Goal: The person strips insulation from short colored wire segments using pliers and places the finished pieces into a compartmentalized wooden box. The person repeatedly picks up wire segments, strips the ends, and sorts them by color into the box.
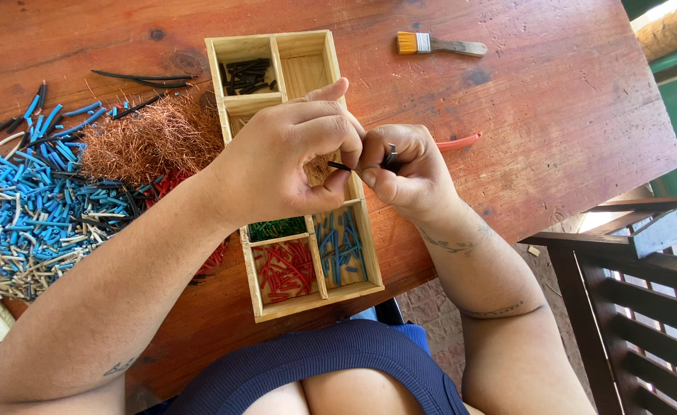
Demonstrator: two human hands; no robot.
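Note:
My left hand (288, 157) pinches one end of a short black wire piece (339, 165) above the wooden compartment box (235, 50). My right hand (401, 169) grips a small metal tool (390, 154) against the wire's other end. Both hands hover over the box's middle cells. The box holds black pieces (247, 75) at the far end, green pieces (275, 228), red pieces (286, 269) and blue pieces (340, 246) near me.
A tangle of bare copper strands (150, 138) lies left of the box. Farther left spreads a heap of blue, white and black insulation bits (27, 204). A small paintbrush (438, 44) and a red-handled tool (460, 141) lie to the right. A dark wooden chair (630, 284) stands beside the red-brown table's edge.

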